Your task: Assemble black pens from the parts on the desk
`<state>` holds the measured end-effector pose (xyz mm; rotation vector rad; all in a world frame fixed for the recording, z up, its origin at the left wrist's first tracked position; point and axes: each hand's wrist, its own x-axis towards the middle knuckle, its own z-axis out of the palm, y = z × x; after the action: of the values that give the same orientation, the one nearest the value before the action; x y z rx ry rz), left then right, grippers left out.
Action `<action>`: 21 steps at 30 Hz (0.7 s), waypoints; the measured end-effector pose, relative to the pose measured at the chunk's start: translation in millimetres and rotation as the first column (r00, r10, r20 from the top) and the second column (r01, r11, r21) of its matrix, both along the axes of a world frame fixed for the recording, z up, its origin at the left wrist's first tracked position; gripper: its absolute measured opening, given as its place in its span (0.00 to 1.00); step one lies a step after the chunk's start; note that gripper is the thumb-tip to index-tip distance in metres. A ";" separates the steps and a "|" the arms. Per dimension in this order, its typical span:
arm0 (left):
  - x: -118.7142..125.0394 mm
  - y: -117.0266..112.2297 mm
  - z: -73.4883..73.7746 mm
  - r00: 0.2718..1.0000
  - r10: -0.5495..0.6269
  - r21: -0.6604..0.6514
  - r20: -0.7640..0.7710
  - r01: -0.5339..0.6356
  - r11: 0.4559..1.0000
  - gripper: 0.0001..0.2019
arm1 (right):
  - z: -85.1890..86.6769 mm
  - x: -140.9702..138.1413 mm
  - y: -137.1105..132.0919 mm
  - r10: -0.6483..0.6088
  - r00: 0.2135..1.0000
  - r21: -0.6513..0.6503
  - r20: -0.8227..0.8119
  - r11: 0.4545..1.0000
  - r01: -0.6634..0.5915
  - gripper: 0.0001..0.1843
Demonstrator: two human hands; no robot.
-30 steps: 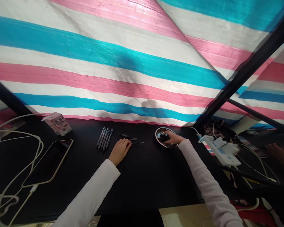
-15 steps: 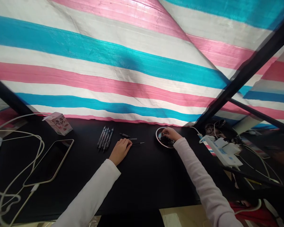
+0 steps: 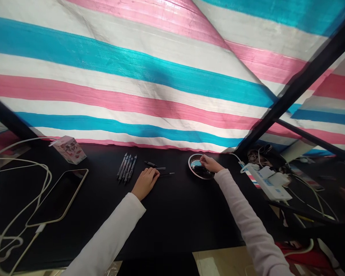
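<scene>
Right hand [image 3: 210, 164] with fingers pressed together, dipping into a round metal dish [image 3: 190, 164] on a black table [image 3: 172, 218]; any pinch on the dark contents [image 3: 201, 171] cannot be told. Left of the dish, the left hand [image 3: 145, 184] lies loosely curled, empty, just beside thin black tools [image 3: 167, 174], with a row of pens [image 3: 126, 168] farther left.

You get bright, even light across the striped tarp [image 3: 132, 76], with soft dark shadow patches near its middle and a glint in the metal dish [image 3: 200, 166]. The black bench [image 3: 186, 226] looks dim, the wide lens bends the edges, and small items look slightly soft.
</scene>
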<state>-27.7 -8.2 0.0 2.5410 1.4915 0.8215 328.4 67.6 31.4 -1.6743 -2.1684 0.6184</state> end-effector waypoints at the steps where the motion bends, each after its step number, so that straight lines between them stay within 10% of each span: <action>1: 0.0 0.1 -0.1 1.000 -0.001 0.000 0.000 0.001 1.000 0.08 | -1.3 -0.4 -0.8 -0.004 1.000 -0.010 0.007 1.000 0.004 0.03; 13: 0.0 -0.4 1.0 1.000 -0.002 -0.003 -0.011 0.002 1.000 0.08 | 0.7 -6.1 -4.0 -0.004 0.925 -0.082 -0.380 0.996 -0.029 0.12; 18: -0.1 0.7 -0.1 1.000 -0.009 0.004 -0.006 0.009 1.000 0.08 | 5.2 -7.6 -16.8 -0.053 0.921 -0.341 -0.386 0.936 -0.089 0.14; 21: 0.0 1.3 -0.7 1.000 -0.008 0.008 -0.007 0.008 1.000 0.08 | 4.5 -8.5 -17.7 -0.065 0.933 -0.262 -0.353 0.965 -0.032 0.11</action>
<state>-27.7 -6.9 -0.7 2.5567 1.4817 0.8194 320.0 49.9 36.0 -1.5499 -1.8704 1.1549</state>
